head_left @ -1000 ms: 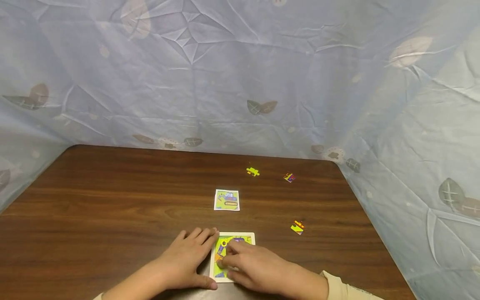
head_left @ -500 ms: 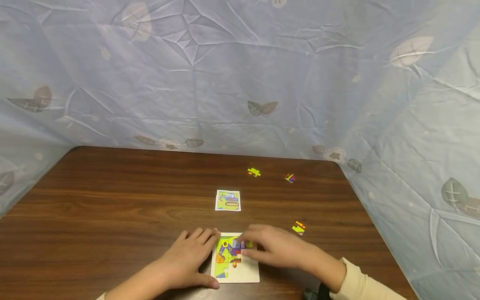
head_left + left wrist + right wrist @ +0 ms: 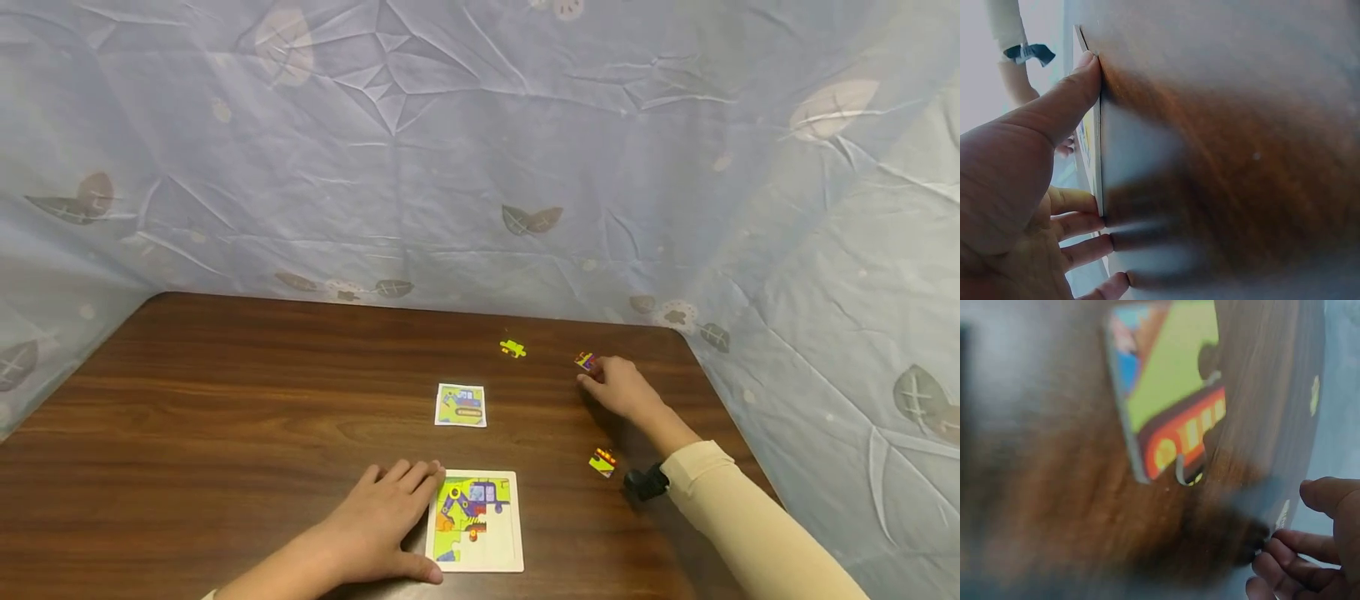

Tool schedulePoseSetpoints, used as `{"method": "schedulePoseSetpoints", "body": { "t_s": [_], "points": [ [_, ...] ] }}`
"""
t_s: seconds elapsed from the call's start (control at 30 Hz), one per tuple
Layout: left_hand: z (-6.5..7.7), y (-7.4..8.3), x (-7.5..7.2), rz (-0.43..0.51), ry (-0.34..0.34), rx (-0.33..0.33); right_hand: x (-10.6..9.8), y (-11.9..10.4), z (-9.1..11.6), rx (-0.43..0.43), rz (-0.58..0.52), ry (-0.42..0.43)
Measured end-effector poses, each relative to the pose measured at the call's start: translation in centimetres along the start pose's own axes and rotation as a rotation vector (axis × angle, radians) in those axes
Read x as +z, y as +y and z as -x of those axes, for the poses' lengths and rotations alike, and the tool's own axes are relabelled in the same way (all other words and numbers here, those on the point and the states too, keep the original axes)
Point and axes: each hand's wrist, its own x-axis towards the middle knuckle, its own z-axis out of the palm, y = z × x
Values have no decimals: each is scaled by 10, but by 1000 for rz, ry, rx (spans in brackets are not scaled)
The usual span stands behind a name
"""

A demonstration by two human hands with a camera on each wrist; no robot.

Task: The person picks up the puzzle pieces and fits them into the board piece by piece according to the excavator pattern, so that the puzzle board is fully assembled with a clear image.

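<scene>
A square jigsaw board (image 3: 501, 552) with a partly filled digger picture lies at the front of the table. My left hand (image 3: 378, 521) rests along its left side, fingers extended at the upper corner and thumb by the lower one. At the far right, my right hand (image 3: 624, 387) has its fingers at a purple, red and green jigsaw piece (image 3: 584, 360). In the right wrist view the thumb stands apart from the fingers, and the piece is partly hidden by them. Nearer lies a corner piece (image 3: 1179, 375) with a red and yellow track.
A lime-green jigsaw piece (image 3: 513, 348) lies near the back of the brown table (image 3: 262, 392). Behind the board is a small digger picture card (image 3: 461, 406). Leaf-patterned cloth (image 3: 442, 167) hangs around the back and sides. A black device (image 3: 645, 482) is on the right wrist.
My right hand has left the jigsaw board and gone forward and right to the far piece. A cab piece now shows at the board's upper right. My left hand has stayed put.
</scene>
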Motion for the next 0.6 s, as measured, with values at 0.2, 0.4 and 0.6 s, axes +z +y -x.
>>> {"method": "schedulePoseSetpoints", "body": {
  "t_s": [0.2,0.4,0.6],
  "points": [
    [1,-1,1,-5,16,5,2,1,-19,73,39,40],
    [1,0,2,0,25,12,7,-5,-26,239,95,85],
    [2,-1,3,-3,35,11,14,-13,-30,310,75,121]
  ]
}}
